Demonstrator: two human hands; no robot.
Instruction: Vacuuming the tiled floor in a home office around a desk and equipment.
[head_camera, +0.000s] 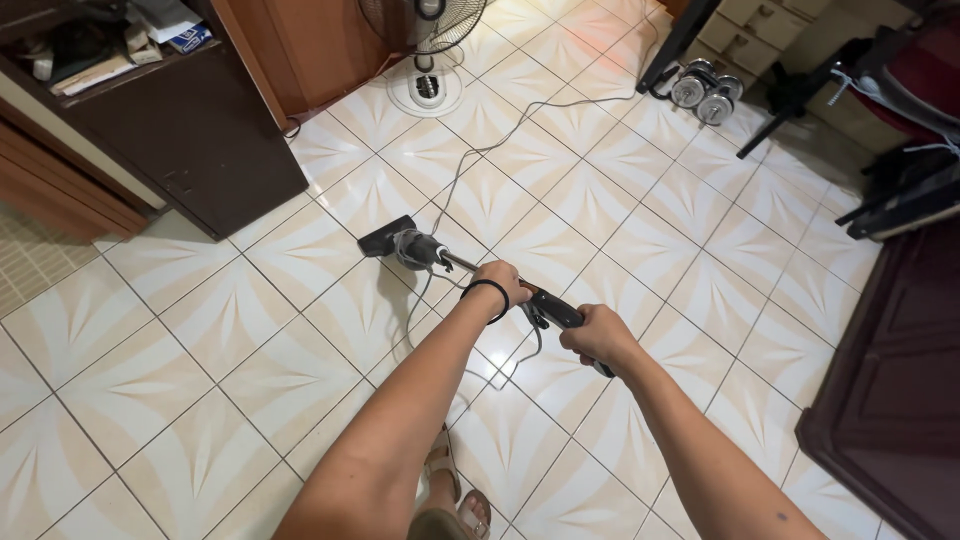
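- Gripping a stick vacuum cleaner (470, 272) with both hands, the person stands on a pale patterned tile floor (640, 210), sandalled feet showing at the near edge.
- The left hand (500, 281) is closed around the metal tube, a dark band on its wrist; the right hand (598, 334) is wrapped shut on the black handle nearer the body.
- The vacuum runs slanting from the hands down to the far left, where its flat black floor head (386, 237) rests on the tiles near a dark cabinet (190, 140).
- A thin grey power cord (520, 125) trails from the machine across the floor toward the far right.
- Judging by its look, the tube is stiff and smooth, so it could slip or twist in one hand; the motor body near the head probably carries most of the weight.
- The two-handed hold, one hand on the handle and one partway down the tube, seems the sound way to steer it.
- A standing fan (425, 60) sits at the far side, with dumbbells (705, 92) well off to the far right.
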